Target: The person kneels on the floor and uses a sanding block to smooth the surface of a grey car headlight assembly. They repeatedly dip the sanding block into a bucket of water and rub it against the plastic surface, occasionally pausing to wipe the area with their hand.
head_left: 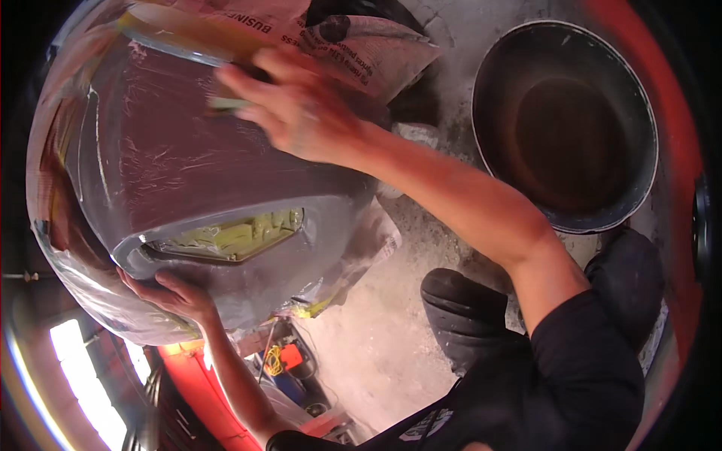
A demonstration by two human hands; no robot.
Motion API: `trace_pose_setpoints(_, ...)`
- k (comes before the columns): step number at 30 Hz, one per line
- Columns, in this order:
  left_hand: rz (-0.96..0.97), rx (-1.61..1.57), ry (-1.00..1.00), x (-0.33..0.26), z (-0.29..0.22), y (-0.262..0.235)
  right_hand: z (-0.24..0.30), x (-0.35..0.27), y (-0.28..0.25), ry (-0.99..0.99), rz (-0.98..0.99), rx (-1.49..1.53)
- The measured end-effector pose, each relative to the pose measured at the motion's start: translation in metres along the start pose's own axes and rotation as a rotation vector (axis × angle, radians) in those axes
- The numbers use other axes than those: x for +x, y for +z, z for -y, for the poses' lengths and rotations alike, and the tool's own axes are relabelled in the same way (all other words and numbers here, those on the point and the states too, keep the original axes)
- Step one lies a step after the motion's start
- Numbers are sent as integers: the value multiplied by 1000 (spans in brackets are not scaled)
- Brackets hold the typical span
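Observation:
In front of me is a grey car body panel (pixel 278 259), apparently the corner of a bumper, with a dark mauve, glossy, wrinkled area (pixel 180 143) above. My right hand (pixel 297 109) is over the top of that area, blurred by motion. Its fingers are closed on a thin pad with a greenish edge (pixel 224 104), mostly hidden beneath them. Below a slanted opening (pixel 233 237) lined with yellowish covering, my left hand (pixel 177 297) lies against the panel's lower edge, fingers stretched out and holding nothing.
A large round black basin (pixel 564 45) with dark brown contents stands at right on the dusty floor (pixel 361 331). Printed paper (pixel 361 56) and clear film (pixel 83 278) cover the panel's surroundings. At lower left are an orange object with a yellow cord (pixel 282 359) and bright windows (pixel 86 383).

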State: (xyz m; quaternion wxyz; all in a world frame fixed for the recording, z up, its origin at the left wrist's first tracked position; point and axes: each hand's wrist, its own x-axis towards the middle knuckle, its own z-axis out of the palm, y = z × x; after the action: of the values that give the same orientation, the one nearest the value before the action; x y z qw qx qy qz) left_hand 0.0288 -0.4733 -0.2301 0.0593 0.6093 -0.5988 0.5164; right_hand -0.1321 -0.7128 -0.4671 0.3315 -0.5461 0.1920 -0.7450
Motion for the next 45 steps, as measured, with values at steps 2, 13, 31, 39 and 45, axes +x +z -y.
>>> trace_pose_setpoints(2,21,-6,-1,-1,-1,0,0,21,10,-40,-30,25)
trace_pose_setpoints(13,48,3,-19,-3,0,1,15,9,16,48,-1,14)
trace_pose_setpoints(31,-32,-24,22,9,3,2,19,-112,-9,149,-85,-5)
trace_pose_setpoints(39,5,-43,-121,-2,-5,0,8,-85,20,186,-213,2)
trace_pose_setpoints(45,-8,31,-71,-1,11,-5,28,-78,28,274,-194,508)
